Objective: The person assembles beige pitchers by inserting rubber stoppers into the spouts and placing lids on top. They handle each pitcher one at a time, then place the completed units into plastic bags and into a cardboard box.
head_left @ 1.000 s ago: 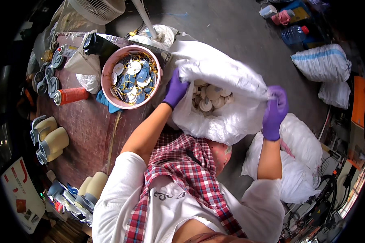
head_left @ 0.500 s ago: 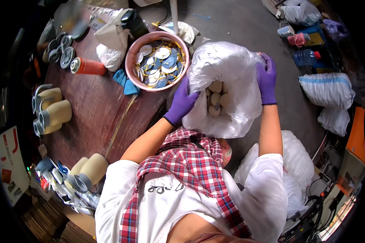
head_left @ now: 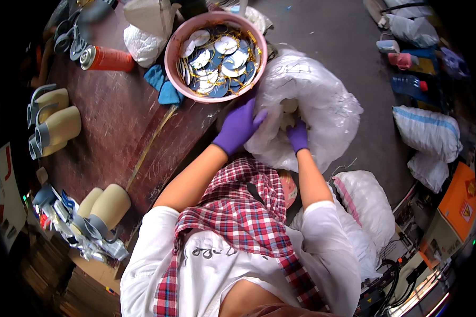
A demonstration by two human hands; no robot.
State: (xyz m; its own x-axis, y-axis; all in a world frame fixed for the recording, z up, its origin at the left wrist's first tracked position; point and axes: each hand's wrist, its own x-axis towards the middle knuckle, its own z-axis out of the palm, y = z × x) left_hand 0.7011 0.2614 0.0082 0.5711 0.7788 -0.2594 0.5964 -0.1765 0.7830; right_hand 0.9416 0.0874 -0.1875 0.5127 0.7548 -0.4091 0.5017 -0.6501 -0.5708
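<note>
Bag (head_left: 330,113) of pcs (head_left: 289,105), tub (head_left: 171,61) w/ discs (head_left: 226,45) show a wkshp.

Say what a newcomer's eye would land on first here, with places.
Probably the pink tub of white and blue discs, top centre at the table's edge. Next, the open white plastic sack right of it, with the purple-gloved right hand in its mouth and the left hand by its left side.

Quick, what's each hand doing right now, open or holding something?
Left hand: looks open, thumb spread, against the bag's side.
Right hand: inside the bag, by pale discs; can't tell if it grips any.
</note>
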